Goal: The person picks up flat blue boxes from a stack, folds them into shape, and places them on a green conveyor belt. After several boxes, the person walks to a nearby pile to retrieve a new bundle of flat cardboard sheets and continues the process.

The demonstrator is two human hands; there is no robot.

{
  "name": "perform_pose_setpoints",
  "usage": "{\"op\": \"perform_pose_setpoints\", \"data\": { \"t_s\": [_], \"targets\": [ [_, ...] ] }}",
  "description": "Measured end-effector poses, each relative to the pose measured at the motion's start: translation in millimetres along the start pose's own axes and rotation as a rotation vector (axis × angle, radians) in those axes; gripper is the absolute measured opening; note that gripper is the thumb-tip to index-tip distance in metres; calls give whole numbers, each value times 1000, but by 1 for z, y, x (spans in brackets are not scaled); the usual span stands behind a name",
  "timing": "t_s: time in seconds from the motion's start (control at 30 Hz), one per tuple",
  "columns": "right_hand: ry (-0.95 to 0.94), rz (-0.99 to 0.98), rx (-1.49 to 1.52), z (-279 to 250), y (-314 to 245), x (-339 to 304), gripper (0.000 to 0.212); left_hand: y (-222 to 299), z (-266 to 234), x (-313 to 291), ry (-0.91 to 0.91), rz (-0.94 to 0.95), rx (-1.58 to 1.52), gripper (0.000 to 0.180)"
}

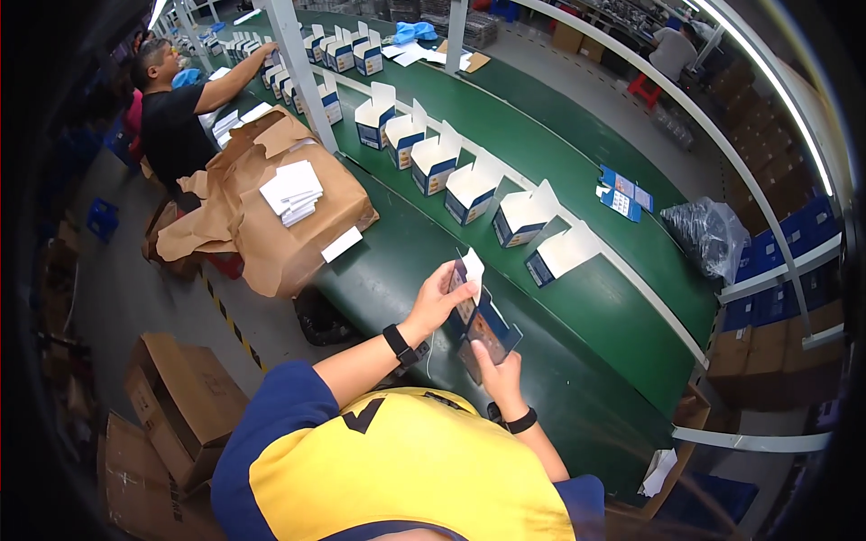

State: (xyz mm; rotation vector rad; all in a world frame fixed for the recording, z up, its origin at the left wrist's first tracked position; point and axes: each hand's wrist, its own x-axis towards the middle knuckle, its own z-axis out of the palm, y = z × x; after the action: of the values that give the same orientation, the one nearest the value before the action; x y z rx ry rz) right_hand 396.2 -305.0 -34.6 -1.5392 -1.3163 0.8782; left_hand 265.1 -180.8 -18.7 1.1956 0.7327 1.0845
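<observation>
A dark blue cardboard box (492, 332), partly unfolded with flaps sticking out, is held up over the near side of the green conveyor. My left hand (439, 298) grips its upper end beside a white flap, thumb pressed on the card. My right hand (500, 371) holds the lower end, thumb laid along its face; the fingers behind it are hidden. Just beyond my hands, a row of open-topped white and blue boxes (521, 216) stands on the belt, the nearest one (561, 254) with its flaps spread.
To the left, a brown paper-wrapped bundle (334, 203) carries a stack of white cards (293, 191). A flat blue carton (624, 193) and a clear plastic bag (708, 236) lie across the belt. A metal post (302, 77) rises at the left; a co-worker (176, 113) reaches toward boxes farther along.
</observation>
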Motion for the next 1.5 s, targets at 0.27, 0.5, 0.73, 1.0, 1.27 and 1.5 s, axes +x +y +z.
{"op": "perform_pose_setpoints", "data": {
  "t_s": [0.27,0.5,0.73,1.0,1.27,1.5],
  "targets": [
    [210,-119,592,-30,-4,16,112,35,44,-41,-559,-259,-297,54],
    [297,-83,598,-56,-17,15,128,41,50,-41,-702,-166,166,70],
    [284,-241,227,-67,-56,-7,131,72,31,-22,-646,40,245,87],
    [-26,-370,861,-82,-74,-12,129,58,42,-10,-423,801,734,103],
    [84,-382,733,-82,-78,-16,125,65,50,-14,-467,847,593,112],
    [75,-235,690,-95,-80,-15,99,62,51,-18,-498,921,604,108]
  ]
}}
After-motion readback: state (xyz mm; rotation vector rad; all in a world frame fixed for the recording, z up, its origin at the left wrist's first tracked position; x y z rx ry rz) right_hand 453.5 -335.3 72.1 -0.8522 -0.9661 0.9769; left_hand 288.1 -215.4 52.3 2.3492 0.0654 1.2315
